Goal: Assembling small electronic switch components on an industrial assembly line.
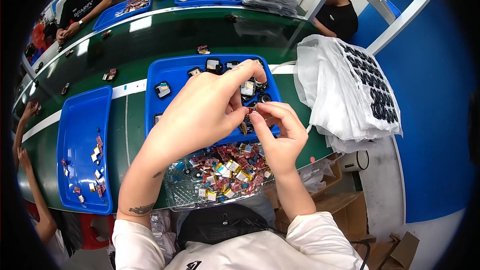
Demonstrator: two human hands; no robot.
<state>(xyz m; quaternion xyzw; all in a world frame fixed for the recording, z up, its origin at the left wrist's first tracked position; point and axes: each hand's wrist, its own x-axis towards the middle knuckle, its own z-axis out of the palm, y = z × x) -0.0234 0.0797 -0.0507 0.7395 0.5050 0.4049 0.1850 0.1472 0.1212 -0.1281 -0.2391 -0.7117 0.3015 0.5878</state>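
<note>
My left hand [205,110] and my right hand [277,137] meet above a blue tray [172,77], pinching a small part with thin red wires [250,112] between their fingertips. Small black square modules [162,89] lie loose in that tray, partly hidden by my hands. Below my hands, at the table's near edge, a clear plastic tray [187,192] holds several small silver and gold cells with red wires [232,167].
A second blue tray [82,120] with a few small parts sits to the left. A stack of white bags with black pieces [350,90] lies at right. A green conveyor belt [165,35] runs behind; other people work at blue trays [122,10] across it. Another person's arm [22,140] reaches in at left.
</note>
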